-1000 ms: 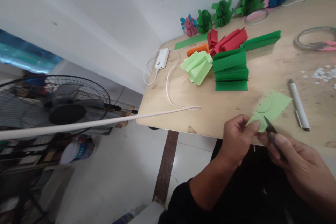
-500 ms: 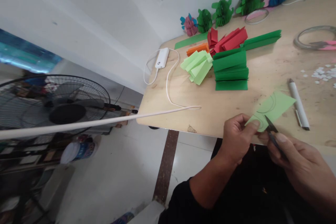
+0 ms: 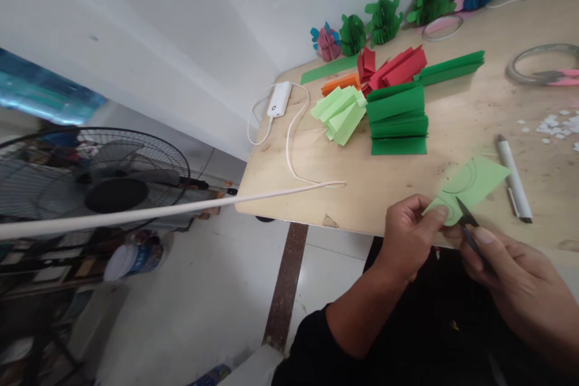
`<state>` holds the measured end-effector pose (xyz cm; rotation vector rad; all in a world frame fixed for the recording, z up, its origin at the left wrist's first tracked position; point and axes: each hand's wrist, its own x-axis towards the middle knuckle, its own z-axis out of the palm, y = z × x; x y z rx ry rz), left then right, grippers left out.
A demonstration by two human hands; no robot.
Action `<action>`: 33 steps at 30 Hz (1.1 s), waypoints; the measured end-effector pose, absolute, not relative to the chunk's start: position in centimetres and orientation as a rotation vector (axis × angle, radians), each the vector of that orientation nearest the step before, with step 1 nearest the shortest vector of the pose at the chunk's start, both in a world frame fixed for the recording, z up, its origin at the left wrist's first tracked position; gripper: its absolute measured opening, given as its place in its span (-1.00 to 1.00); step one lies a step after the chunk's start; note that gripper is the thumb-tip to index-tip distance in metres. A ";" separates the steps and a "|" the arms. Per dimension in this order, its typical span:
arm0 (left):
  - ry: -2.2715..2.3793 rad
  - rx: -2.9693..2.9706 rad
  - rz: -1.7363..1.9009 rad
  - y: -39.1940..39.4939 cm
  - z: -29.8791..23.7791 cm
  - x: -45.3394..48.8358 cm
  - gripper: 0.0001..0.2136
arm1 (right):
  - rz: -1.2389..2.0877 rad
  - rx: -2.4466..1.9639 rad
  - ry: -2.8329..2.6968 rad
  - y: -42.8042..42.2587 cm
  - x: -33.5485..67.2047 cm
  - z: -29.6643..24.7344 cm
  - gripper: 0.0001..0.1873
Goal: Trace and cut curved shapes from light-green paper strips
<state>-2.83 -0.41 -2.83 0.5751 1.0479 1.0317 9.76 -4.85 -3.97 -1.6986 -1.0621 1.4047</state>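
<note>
Between thumb and fingers, my left hand [image 3: 409, 232] pinches the lower left end of a light green paper [image 3: 482, 184] that has curved pencil lines drawn on it. My right hand [image 3: 502, 259] is closed on dark scissors [image 3: 468, 223], whose blades lie against the paper's lower edge close to my left thumb. The scissors' handles are mostly hidden by my fingers. A white marker [image 3: 514, 178] rests on the table just right of the paper.
On the wooden table [image 3: 375, 193] lie folded dark green paper [image 3: 398, 123], light green folded strips [image 3: 341, 111], red paper [image 3: 398, 69] and orange paper [image 3: 341, 83]. Paper figures [image 3: 384, 19] line the wall. A white cable [image 3: 217, 202] crosses the left edge; a fan [image 3: 117, 193] stands beyond it.
</note>
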 end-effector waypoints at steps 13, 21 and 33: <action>1.035 0.567 1.033 -0.3 -2.5 -2.8 -0.67 | 1.338 -1.716 -1.109 -4.7 9.8 -3.9 -0.42; 1.021 0.579 1.021 -0.4 -2.6 -2.9 -0.64 | 1.347 -1.732 -1.111 -4.8 9.9 -4.2 -0.42; 1.045 0.589 1.051 -0.4 -2.8 -3.2 -0.64 | 1.397 -1.695 -1.076 -5.2 10.3 -5.3 -0.46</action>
